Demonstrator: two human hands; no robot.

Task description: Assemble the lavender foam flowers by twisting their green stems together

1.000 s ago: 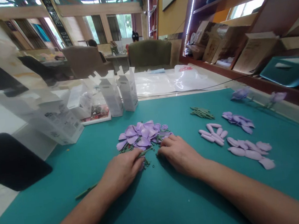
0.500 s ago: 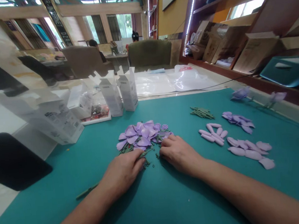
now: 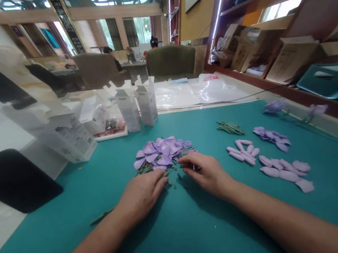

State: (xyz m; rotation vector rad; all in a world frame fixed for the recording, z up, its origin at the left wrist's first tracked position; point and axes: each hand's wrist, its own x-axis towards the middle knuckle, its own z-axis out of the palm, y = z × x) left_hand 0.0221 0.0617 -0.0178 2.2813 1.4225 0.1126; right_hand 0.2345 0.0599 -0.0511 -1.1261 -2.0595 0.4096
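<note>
landmark = the purple petal pile, heaped on the teal worktop. left hand at the pile's near edge, thumb and fingertips pinching a thin green piece. right hand at its near right edge, fingers curled — can't tell if anything is in them.

handling, judging by looks: petals light, thin, smooth, fairly stiff, maybe a bit slippery; thin edges could bend or crease, so take one by its rim, fingertips only. green piece probably light and stiff too, slim enough to roll — best pinched mid-length. round lattice piece on the pile's right side: grip across the rim.

hard to see: pile's near edge is partly behind the hands; whatever sits under the top petals is buried. small green bits just in front of the pile are too small to identify. green stem, front left of the pile, runs under the left forearm, one end hidden. purple flowers far right of the pile are blurred. both forearms cut off by the view's edge.
</note>
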